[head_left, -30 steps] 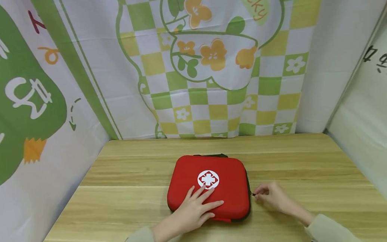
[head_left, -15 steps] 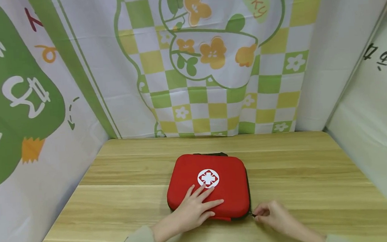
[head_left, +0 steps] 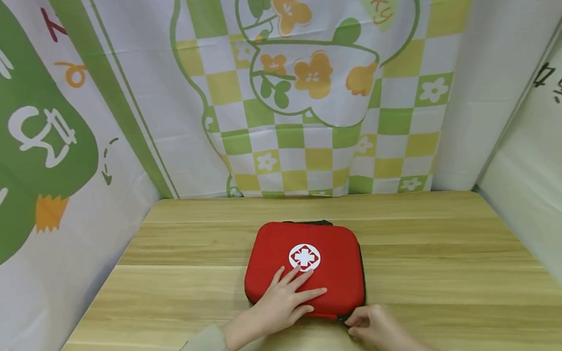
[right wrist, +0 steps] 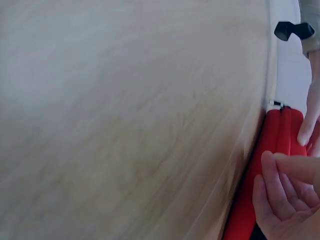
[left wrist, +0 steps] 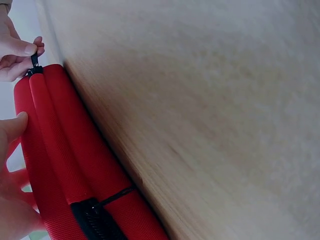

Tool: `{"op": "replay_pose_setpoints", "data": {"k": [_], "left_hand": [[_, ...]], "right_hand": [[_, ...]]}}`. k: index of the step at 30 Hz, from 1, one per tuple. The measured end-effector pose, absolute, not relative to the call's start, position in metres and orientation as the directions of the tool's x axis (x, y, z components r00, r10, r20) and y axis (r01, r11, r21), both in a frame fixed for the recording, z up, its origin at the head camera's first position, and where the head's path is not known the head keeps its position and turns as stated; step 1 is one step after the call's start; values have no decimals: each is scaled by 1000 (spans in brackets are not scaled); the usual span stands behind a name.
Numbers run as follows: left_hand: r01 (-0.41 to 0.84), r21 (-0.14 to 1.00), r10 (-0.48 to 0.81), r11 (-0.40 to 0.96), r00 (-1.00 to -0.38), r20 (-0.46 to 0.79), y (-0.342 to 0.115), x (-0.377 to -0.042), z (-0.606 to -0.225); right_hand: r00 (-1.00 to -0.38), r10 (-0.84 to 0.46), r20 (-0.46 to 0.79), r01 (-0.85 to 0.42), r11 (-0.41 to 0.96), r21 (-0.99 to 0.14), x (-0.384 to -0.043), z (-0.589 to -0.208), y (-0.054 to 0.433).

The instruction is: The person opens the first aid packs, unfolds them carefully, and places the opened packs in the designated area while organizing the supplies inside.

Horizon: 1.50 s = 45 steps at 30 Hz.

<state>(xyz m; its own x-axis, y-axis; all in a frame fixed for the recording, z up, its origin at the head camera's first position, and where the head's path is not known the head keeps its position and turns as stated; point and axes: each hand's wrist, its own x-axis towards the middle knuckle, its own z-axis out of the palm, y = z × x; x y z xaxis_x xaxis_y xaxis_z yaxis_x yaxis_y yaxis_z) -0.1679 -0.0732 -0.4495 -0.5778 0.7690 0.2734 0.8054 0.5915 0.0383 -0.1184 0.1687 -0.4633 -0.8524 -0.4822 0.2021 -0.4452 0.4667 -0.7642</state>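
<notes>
A red hard-shell first-aid case [head_left: 338, 258] with a white cross emblem lies closed on the wooden table [head_left: 171, 292]. My left hand [head_left: 286, 304] rests on its lid with fingers spread, fingertips just below the emblem. At the near right corner, my right hand [head_left: 377, 325] pinches a black zipper pull [left wrist: 34, 60] between thumb and forefinger. Seen from the left wrist, the pull stands out from the end of a red fabric strip [left wrist: 57, 135] along the case's side. My right fingers [right wrist: 271, 175] hide the pull in the right wrist view.
A black carry handle [head_left: 313, 223] projects from the case's far side. Printed curtains [head_left: 304, 157] hang behind the table and along both sides. A black device [right wrist: 295, 31] is strapped at my left wrist.
My right hand has drawn the zipper pull along the case's right side toward me, then round the near corner to the left. My left hand has stayed on the lid.
</notes>
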Motion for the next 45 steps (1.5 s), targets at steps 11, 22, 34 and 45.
{"op": "replay_pose_setpoints", "data": {"k": [11,22,34,45], "left_hand": [[799,62,766,598,-593,249,-74,-167,-450],[843,-17,771,537,-483,415,-96,-166,-450],[853,21,709,521,-447,545,-116,-162,-459],[845,-26,704,535,-428,567,-117,-163,-463]], "right_hand": [[-863,-468,189,-417,451,-789,-118,-461,167],[-921,-343,186,-348,503,-791,-146,-434,192],[-945,-281,166,-294,515,-806,-216,-430,207],[-955,-278,102,-239,522,-819,-249,-439,200]]}}
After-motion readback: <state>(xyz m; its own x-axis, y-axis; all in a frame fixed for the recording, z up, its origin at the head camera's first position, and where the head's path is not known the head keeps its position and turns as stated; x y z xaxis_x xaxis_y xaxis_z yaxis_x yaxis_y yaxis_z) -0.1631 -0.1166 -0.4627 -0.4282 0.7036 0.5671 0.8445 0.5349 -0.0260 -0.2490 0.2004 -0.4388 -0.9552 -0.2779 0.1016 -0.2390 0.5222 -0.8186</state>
